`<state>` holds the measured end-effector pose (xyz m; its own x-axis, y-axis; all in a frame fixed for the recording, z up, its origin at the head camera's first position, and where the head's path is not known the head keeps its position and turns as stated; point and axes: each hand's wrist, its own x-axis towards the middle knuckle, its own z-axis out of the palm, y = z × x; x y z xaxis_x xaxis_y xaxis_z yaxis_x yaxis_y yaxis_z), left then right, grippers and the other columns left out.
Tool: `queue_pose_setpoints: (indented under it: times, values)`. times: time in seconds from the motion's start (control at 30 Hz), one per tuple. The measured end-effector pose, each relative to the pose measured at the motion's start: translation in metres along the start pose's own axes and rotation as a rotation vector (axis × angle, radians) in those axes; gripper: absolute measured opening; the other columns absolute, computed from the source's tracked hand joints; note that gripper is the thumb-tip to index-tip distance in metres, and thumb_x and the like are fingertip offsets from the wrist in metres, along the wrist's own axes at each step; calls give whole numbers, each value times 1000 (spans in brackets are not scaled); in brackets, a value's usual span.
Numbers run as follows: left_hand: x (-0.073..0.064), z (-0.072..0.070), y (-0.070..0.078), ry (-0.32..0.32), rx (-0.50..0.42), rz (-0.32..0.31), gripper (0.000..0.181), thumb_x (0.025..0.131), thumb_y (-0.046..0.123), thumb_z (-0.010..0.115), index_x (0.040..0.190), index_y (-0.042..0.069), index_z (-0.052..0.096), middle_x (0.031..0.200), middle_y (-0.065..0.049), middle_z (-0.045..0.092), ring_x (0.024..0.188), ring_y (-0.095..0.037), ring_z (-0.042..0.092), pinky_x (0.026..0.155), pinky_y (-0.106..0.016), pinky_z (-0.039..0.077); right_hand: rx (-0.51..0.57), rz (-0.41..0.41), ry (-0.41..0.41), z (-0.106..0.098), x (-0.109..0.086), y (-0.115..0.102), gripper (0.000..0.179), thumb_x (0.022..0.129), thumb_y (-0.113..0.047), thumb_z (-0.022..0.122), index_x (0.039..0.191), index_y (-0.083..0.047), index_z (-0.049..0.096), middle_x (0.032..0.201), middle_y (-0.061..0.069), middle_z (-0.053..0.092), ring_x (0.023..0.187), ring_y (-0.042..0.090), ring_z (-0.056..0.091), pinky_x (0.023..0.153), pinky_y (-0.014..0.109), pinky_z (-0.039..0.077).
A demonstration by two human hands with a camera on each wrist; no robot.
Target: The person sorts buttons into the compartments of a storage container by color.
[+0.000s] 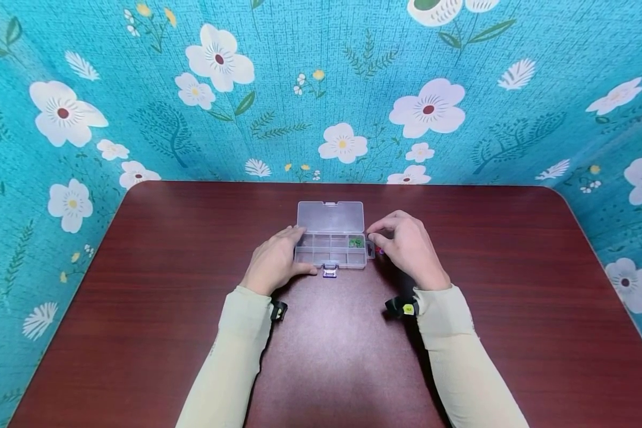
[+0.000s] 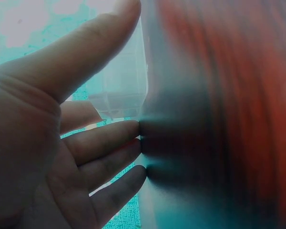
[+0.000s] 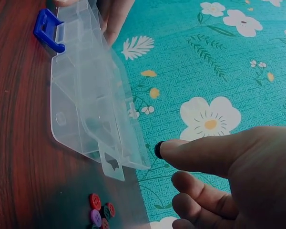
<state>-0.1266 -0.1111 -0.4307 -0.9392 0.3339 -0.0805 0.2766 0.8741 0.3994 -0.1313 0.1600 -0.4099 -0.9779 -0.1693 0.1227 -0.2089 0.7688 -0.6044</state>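
Note:
A clear plastic compartment box (image 1: 330, 258) stands on the table with its lid (image 1: 330, 217) raised at the back. Green buttons (image 1: 356, 242) fill one rear compartment at the right; the other compartments look bare. My left hand (image 1: 274, 258) holds the box's left end, thumb along the front edge and fingers toward the back. Just off the right end, my right hand (image 1: 409, 244) pinches a small black button (image 3: 158, 150) between thumb and forefinger. Several loose buttons (image 3: 96, 217), red, purple and dark, lie on the table below that hand.
A blue latch (image 3: 48, 30) sticks out from the box's front. At the right end is a hanging tab (image 3: 112, 167). Dark red wood-grain tabletop (image 1: 155, 285) surrounds the box, and a teal flowered cloth (image 1: 289, 107) hangs behind the table.

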Motion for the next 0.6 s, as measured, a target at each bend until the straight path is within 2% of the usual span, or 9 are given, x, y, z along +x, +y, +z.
queue_pose_setpoints:
  times: [0.6]
  values:
    - [0,-1,0,-1,-4,1,96,75,50,86,150,5,47,153,-10,47,145,-24,38,114,-46,37,0,-45,-76,7,-1,-10,9,90,-10,74,94,-13,81,98,1,66,83,18,61,73,35,49]
